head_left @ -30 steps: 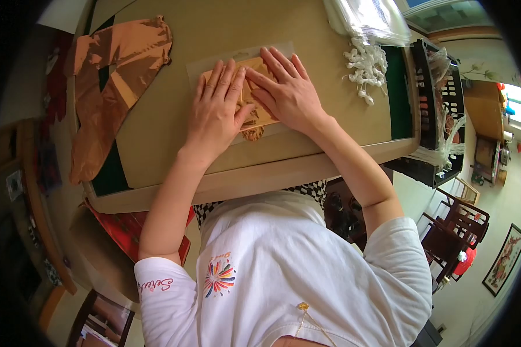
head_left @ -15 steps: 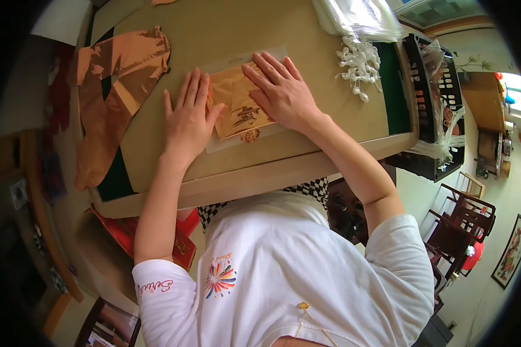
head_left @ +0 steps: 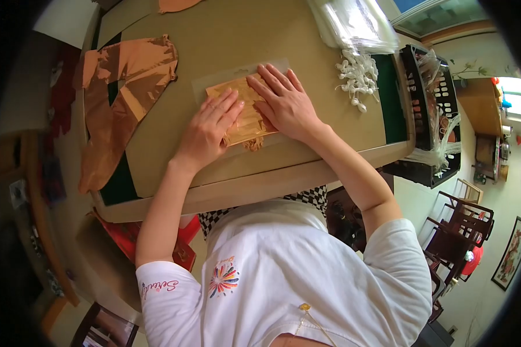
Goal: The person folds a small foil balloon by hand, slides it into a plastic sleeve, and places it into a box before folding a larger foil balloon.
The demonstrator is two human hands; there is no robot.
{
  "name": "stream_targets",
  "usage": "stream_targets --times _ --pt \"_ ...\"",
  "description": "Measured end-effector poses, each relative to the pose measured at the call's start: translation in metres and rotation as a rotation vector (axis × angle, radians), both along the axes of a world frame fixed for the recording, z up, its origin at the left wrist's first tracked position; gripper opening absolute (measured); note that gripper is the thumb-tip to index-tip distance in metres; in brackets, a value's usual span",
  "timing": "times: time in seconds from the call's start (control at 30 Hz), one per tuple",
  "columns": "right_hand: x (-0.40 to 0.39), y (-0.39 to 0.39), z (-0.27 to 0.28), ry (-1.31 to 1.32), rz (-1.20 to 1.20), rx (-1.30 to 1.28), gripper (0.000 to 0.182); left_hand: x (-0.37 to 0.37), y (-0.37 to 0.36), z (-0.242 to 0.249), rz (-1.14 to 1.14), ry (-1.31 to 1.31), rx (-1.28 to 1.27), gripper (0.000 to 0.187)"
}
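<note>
A flat, folded rose-gold foil piece (head_left: pixel 248 128), which looks like a deflated foil balloon, lies on a clear plastic sleeve (head_left: pixel 211 77) in the middle of the table. My left hand (head_left: pixel 205 130) presses its fingers flat over the left part of the foil. On the right part rests my right hand (head_left: pixel 287 109), palm down with the fingers stretched out. Both hands are open and grip nothing. A small crumpled end of foil (head_left: pixel 253 144) sticks out at the near edge. Another unfolded foil piece (head_left: pixel 130 87) of the same colour lies at the table's left.
Clear plastic packets (head_left: pixel 356 26) are stacked at the far right, with a pile of white strings (head_left: pixel 358 78) below them. A black crate (head_left: pixel 431 110) holding plastic bags stands beyond the right edge. More foil (head_left: pixel 176 4) shows at the far edge.
My left hand has moved from the foil's left side onto its surface, fingers turned rightward. My right hand stays on the foil. The view has shifted slightly.
</note>
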State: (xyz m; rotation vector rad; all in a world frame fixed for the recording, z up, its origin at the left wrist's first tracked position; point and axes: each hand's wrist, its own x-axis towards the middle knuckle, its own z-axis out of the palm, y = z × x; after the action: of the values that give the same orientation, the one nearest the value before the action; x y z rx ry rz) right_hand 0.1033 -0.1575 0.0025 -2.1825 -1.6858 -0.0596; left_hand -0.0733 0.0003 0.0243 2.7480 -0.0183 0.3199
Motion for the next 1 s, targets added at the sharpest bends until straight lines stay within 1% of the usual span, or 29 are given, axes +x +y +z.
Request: stream_targets --times 0.13,0.3,0.4,0.43,0.5,0.53,0.6,0.63,0.73,0.8,0.83,1.0 --pt "-0.002 0.001 0.005 0.009 0.002 -0.008 0.052 0.020 0.018 -0.006 -0.016 -0.071 0.107 0.053" --pt "-0.001 0.000 0.003 0.016 0.006 -0.002 0.051 0.023 0.017 -0.009 -0.034 -0.007 0.019 0.054" --pt "0.002 -0.001 0.008 0.091 0.015 0.064 0.049 0.023 0.017 -0.007 -0.029 0.010 0.020 0.055" --pt "0.005 -0.003 0.010 0.266 -0.024 0.188 0.048 0.024 0.017 -0.006 -0.029 0.017 0.025 0.055" --pt "0.013 -0.015 0.013 0.617 -0.095 0.429 0.047 0.024 0.022 -0.006 -0.031 0.026 -0.166 0.053" --pt "0.017 -0.025 0.016 0.552 -0.141 0.462 0.047 0.023 0.024 -0.007 -0.029 0.032 -0.266 0.052" --pt "0.018 -0.053 0.021 0.431 -0.230 0.521 0.049 0.026 0.034 -0.015 -0.045 0.037 -0.564 0.047" --pt "0.013 -0.066 0.020 0.378 -0.151 0.431 0.049 0.026 0.036 -0.017 -0.052 0.039 -0.715 0.045" --pt "-0.004 -0.086 0.024 0.208 0.069 0.193 0.052 0.028 0.035 -0.006 0.099 0.179 -0.954 0.041" --pt "-0.013 -0.084 0.035 0.096 0.189 0.061 0.056 0.027 0.036 -0.008 0.109 0.178 -0.921 0.040" --pt "-0.014 -0.084 0.037 0.108 0.193 -0.023 0.057 0.027 0.035 -0.008 0.113 0.177 -0.903 0.040" --pt "-0.013 -0.074 0.031 0.048 0.259 -0.107 0.064 0.028 0.032 -0.004 0.162 0.196 -0.873 0.044"
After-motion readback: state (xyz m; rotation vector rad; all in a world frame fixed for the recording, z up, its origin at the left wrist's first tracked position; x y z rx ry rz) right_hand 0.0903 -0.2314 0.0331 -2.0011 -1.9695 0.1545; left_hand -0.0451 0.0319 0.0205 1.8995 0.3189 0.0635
